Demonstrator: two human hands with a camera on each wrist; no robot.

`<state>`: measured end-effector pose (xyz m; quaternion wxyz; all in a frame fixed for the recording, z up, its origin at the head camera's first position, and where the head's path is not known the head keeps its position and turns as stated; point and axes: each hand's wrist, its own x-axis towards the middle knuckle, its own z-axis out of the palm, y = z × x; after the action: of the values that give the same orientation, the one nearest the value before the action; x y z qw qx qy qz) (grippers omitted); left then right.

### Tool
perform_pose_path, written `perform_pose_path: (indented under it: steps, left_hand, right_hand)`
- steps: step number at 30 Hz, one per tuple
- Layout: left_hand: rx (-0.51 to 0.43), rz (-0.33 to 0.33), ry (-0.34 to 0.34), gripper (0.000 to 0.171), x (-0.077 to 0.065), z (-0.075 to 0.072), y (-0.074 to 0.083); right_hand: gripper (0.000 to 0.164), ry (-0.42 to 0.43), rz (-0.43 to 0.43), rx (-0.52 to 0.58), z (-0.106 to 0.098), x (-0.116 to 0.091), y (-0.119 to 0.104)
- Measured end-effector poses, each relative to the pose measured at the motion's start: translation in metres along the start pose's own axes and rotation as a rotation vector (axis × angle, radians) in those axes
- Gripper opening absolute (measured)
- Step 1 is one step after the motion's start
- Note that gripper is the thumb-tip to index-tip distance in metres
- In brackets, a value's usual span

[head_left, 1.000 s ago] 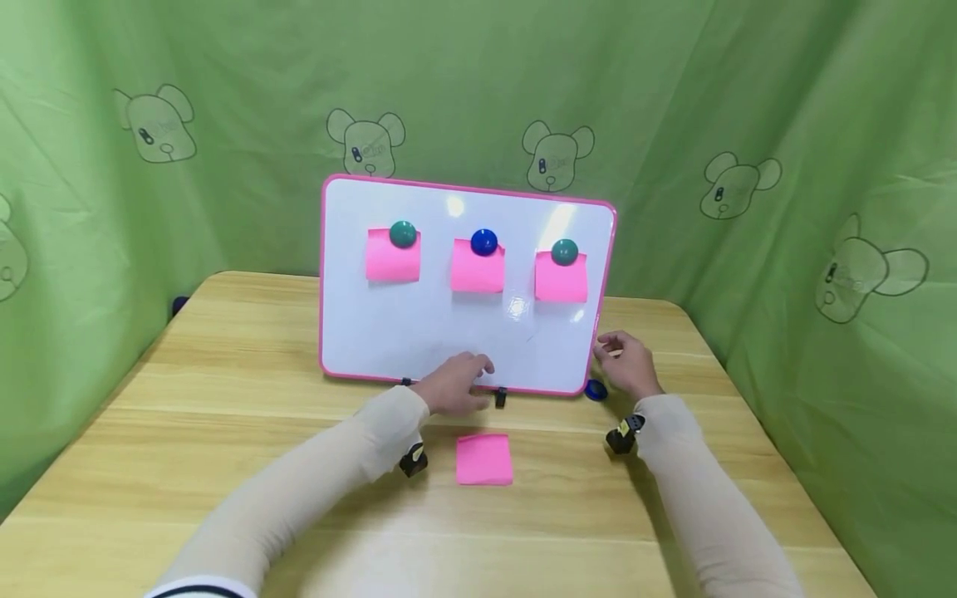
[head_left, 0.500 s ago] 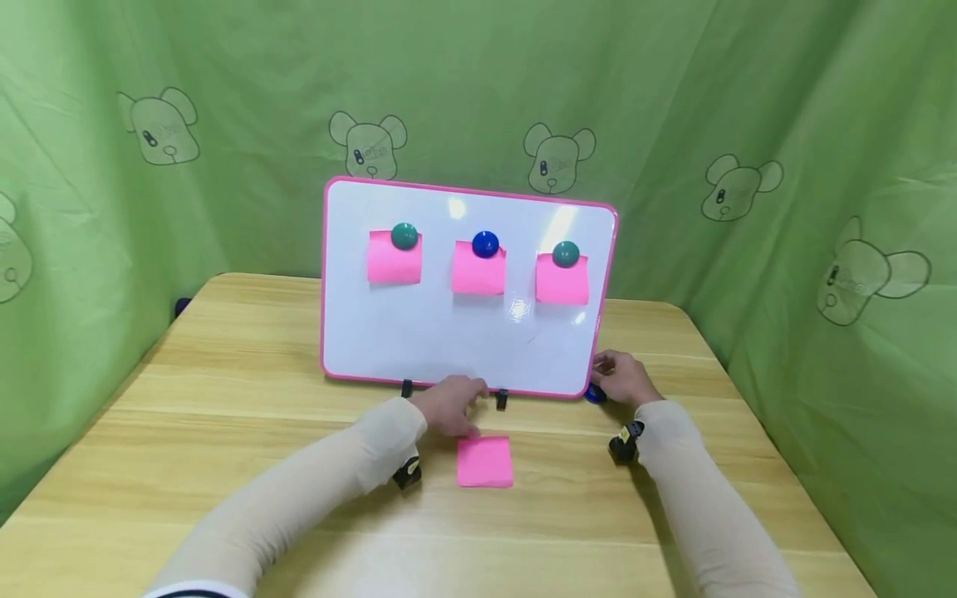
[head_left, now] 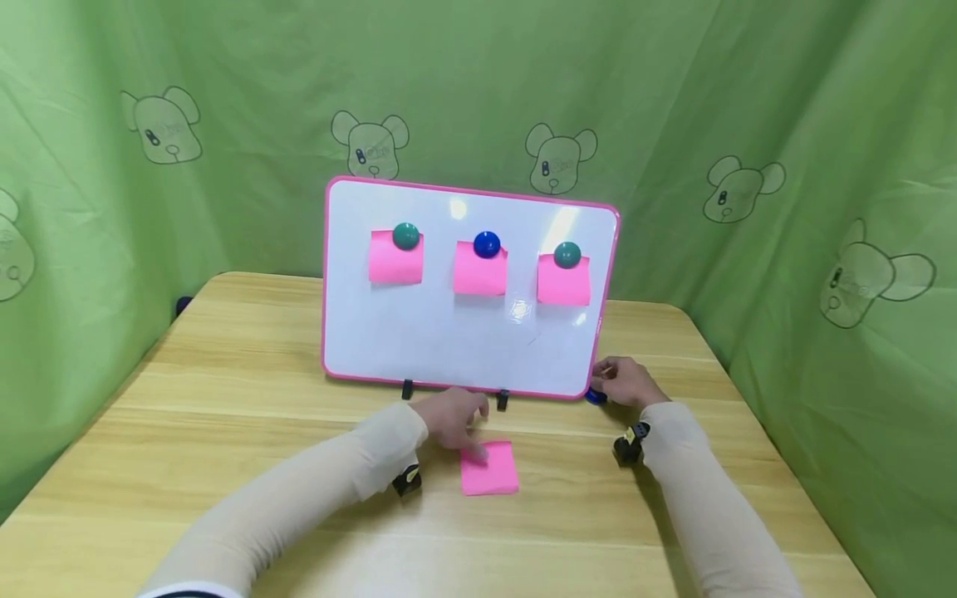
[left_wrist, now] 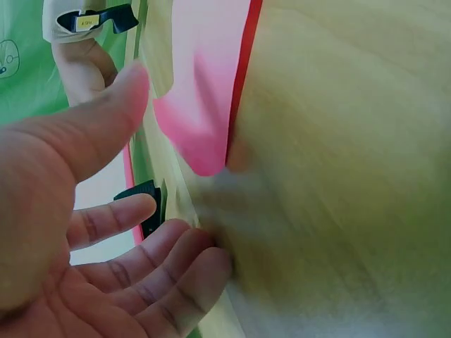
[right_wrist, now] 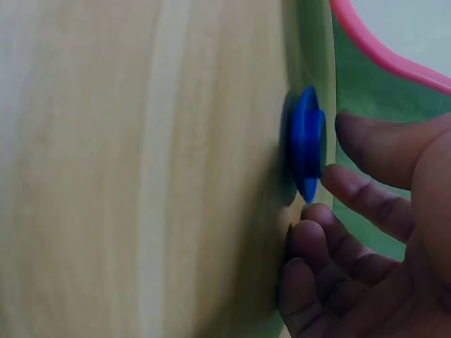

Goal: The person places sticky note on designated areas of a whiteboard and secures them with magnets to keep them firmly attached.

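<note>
A pink sticky note [head_left: 497,477] lies on the table below the whiteboard [head_left: 449,340], one edge lifted in the left wrist view. My left hand [head_left: 451,418] is over its far left corner, thumb [left_wrist: 116,109] stretched towards it; I cannot tell whether they touch. The other left fingers are loosely bent around nothing. At the board's lower right corner, my right hand [head_left: 630,384] reaches down to a round blue magnet [right_wrist: 308,144]. That magnet lies on the tabletop, its narrower side up. The right thumb and forefinger are close beside it, not clearly gripping.
The pink-framed whiteboard stands on black feet [head_left: 503,400]. On it, two green magnets [head_left: 406,236] and a blue magnet [head_left: 487,244] hold pink notes [head_left: 396,264] in a row. A green curtain [head_left: 463,75] surrounds the wooden table [head_left: 224,399].
My left hand has moved down from the board's lower edge to the note, which has turned and shifted slightly right. My right hand has lowered to the blue magnet on the table.
</note>
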<state>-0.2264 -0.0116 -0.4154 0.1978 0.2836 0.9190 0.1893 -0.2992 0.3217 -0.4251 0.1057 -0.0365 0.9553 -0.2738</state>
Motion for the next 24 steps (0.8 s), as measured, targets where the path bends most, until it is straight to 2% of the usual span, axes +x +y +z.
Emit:
perform_pose_path:
  steps: [3,6,14,18,24]
  left_hand:
    - [-0.027,-0.006,-0.015,0.062,-0.0012,0.0007,0.0002]
    - [-0.035,-0.007,-0.017,0.051,-0.0021,0.0011,-0.0003]
    - [0.066,0.073,0.019,0.013,-0.0031,0.0015,-0.0048]
    - [0.082,0.096,0.034,0.012,-0.0034,0.0004,-0.0069]
    - [0.032,0.067,0.038,0.013,-0.005,0.0011,-0.009]
  right_hand:
    - [0.039,-0.033,0.006,0.015,-0.0013,-0.0023,-0.0007]
    - [0.039,-0.061,0.007,0.023,-0.0016,-0.0034,-0.0004]
    - [0.021,-0.072,0.021,0.041,0.0008,-0.0021,0.0026]
    - [0.016,-0.06,0.0,0.046,0.0002,-0.002,0.0033]
    - [0.015,-0.067,-0.045,0.057,0.0,-0.0031,0.0023]
